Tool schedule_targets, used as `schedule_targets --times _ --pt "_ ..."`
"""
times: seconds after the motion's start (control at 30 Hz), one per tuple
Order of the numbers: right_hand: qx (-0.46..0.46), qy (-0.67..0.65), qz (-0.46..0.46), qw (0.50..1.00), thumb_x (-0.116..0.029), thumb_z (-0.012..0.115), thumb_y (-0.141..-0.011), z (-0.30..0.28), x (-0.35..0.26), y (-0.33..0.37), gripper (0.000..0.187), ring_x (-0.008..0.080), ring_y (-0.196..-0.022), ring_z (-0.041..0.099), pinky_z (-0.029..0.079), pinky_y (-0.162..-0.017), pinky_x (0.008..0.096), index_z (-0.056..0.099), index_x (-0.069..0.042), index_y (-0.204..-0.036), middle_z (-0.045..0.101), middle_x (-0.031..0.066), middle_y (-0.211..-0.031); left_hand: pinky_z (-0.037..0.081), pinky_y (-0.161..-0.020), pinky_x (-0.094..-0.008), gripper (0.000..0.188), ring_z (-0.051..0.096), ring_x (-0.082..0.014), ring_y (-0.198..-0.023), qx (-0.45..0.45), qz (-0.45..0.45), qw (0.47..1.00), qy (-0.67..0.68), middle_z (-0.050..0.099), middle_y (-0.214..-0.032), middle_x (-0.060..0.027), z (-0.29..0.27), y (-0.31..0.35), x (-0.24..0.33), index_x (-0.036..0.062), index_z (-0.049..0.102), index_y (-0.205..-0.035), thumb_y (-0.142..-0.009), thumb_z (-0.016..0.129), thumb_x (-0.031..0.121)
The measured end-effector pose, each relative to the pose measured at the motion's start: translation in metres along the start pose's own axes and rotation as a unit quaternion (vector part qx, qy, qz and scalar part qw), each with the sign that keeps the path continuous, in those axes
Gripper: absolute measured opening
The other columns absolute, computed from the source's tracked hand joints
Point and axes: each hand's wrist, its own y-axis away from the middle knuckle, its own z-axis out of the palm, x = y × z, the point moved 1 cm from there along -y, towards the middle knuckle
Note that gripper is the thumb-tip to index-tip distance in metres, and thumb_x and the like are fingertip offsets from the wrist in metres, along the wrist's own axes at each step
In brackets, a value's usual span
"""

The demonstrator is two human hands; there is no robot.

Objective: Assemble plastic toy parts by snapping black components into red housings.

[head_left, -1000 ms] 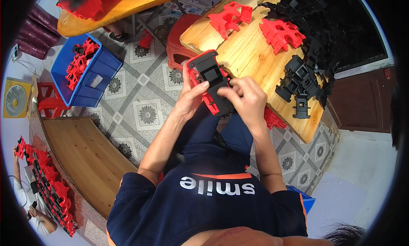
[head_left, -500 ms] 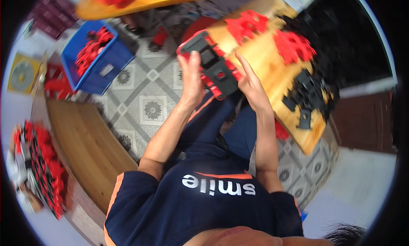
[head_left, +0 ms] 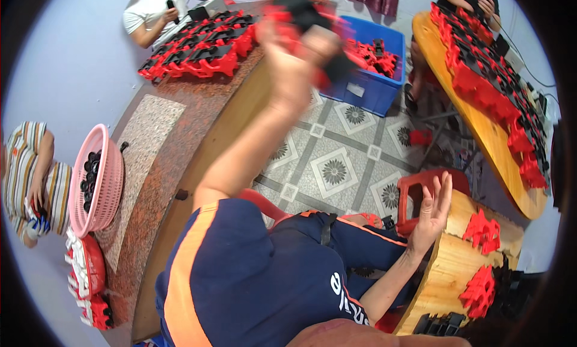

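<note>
My left hand [head_left: 290,70] is raised and stretched out ahead, its fingers gripping a red and black plastic assembly [head_left: 302,13]. Motion smears both the assembly and the fingers. Behind it, partly covered, stands a blue bin [head_left: 375,94] with red and black plastic parts inside. My right hand [head_left: 430,218] holds nothing; its fingers are stretched out beside the edge of a wooden table [head_left: 439,278]. Red plastic parts [head_left: 482,233] lie on that table, with another red pile [head_left: 479,292] and black parts [head_left: 440,324] nearer me.
Rows of red and black assemblies [head_left: 201,49] cover the far end of a stone-topped counter [head_left: 159,161]. A pink basket [head_left: 111,179] of black parts stands on it. More assemblies line a wooden table [head_left: 523,203] at right. Other people work around; a red stool [head_left: 409,185] stands ahead.
My body and view have turned left. The assembly, earlier between both hands, is now in my left hand alone, swung out ahead. My right hand has come off it and opened.
</note>
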Motion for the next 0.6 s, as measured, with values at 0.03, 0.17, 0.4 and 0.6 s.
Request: schedule_targets --times 0.03,0.17,0.4,0.6 --pt "0.025 0.025 0.041 0.999 -0.023 0.057 -0.1 -0.009 0.005 0.003 0.054 0.0252 -0.134 0.044 0.041 -0.106 0.0368 0.039 0.001 -0.146 0.04 0.0145 -0.151 0.06 -0.074 -0.0478 0.078 0.064 -0.0241 -0.085 0.072 -0.045 0.996 0.039 0.055 -0.11 -0.0095 -0.027 -0.028 0.021 0.0075 0.028 -0.136 -0.078 0.079 0.022" --pt "0.065 0.049 0.119 0.99 -0.013 0.053 -0.101 -0.03 0.026 0.019 0.038 0.02 -0.121 0.056 0.047 -0.097 0.0313 0.052 0.002 -0.136 0.054 0.0132 -0.138 0.062 -0.077 -0.0438 0.087 0.059 -0.0299 -0.105 0.392 0.008 0.907 -0.155 0.047 -0.121 -0.0196 -0.257 -0.116 0.036 0.0027 0.031 -0.133 -0.068 0.084 0.028" --pt "0.054 0.077 0.179 0.979 -0.011 0.056 -0.099 -0.023 0.038 0.037 0.03 0.0183 -0.103 0.064 0.051 -0.087 0.0277 0.06 0.005 -0.125 0.065 0.0136 -0.121 0.062 -0.077 -0.0539 0.054 0.069 -0.0344 -0.092 0.476 -0.059 0.877 -0.006 0.063 -0.114 -0.0183 -0.514 -0.152 -0.008 0.0025 0.05 -0.125 -0.082 0.076 0.021" --pt "0.07 0.103 0.211 0.97 -0.011 0.056 -0.1 -0.031 0.041 0.071 0.03 0.0159 -0.099 0.065 0.052 -0.084 0.0276 0.06 0.003 -0.125 0.066 0.0121 -0.119 0.045 -0.103 -0.0576 0.1 0.051 -0.0405 -0.126 0.538 -0.112 0.833 -0.063 0.04 -0.146 -0.0243 -0.489 -0.206 -0.043 0.0023 0.023 -0.149 -0.079 0.074 0.052"
